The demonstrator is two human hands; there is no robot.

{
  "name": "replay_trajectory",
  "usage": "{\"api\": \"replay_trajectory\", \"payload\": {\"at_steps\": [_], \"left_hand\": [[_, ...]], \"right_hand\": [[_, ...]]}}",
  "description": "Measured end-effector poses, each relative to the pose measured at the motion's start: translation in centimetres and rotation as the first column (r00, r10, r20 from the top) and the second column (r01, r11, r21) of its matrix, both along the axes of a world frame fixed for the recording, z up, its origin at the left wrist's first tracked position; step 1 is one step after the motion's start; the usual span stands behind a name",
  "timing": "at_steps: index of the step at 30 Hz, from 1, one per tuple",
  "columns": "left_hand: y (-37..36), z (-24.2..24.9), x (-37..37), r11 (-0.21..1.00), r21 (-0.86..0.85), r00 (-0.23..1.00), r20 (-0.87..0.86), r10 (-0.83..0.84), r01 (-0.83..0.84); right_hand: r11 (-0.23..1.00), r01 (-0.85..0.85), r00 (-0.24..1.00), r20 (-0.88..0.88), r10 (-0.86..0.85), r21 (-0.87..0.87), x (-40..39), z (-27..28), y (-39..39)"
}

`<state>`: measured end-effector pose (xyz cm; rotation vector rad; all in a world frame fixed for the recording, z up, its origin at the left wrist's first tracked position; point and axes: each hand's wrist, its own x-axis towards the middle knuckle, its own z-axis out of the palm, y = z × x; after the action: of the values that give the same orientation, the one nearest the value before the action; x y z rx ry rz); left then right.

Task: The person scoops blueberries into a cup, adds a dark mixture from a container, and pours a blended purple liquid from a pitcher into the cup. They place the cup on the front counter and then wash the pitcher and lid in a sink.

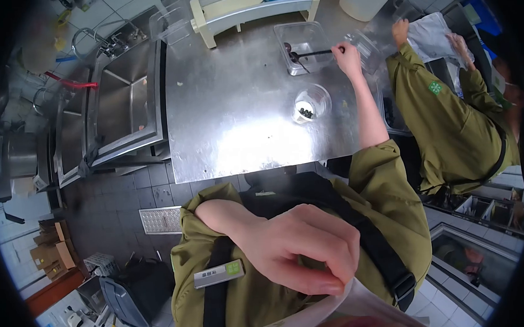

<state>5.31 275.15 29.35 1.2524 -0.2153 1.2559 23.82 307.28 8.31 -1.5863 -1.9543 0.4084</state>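
Observation:
My right hand (347, 60) reaches forward over the steel table, closed around the handle of a dark ladle (315, 53). The ladle's bowl end rests in a clear rectangular container (310, 40), and its contents are hard to make out. Close below stands a clear plastic cup (319, 96) with small dark balls (306, 113) at its bottom. My left hand (300, 243) is raised near my face, thumb and finger pinched on the edge of a white mask (353, 303) with green print.
A co-worker (458, 114) at the right handles a white plastic bag (429, 36). Steel sinks (127, 82) adjoin the table (224, 106) at the left. A cream rack (249, 15) and a white bucket (366, 0) stand behind. A dark bin (130, 292) is at lower left.

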Motion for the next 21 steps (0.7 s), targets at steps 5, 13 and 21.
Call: {"api": "replay_trajectory", "payload": {"at_steps": [5, 13, 21], "left_hand": [[0.2, -0.1, 0.9, 0.999, -0.007, 0.999, 0.006, -0.041, 0.041], [0.7, 0.0, 1.9, 0.995, -0.003, 0.995, 0.002, -0.102, 0.102], [0.1, 0.4, 2.0, 0.999, 0.029, 0.999, -0.039, -0.033, 0.034]], "right_hand": [[0.976, -0.114, 0.992, 0.076, 0.101, 0.186, -1.0, 3.8, -3.9], [0.924, -0.059, 0.993, 0.113, 0.018, 0.377, -1.1, 0.7, -5.0], [0.905, -0.013, 0.998, 0.059, -0.014, 0.425, -1.3, 0.5, -5.6]]}}
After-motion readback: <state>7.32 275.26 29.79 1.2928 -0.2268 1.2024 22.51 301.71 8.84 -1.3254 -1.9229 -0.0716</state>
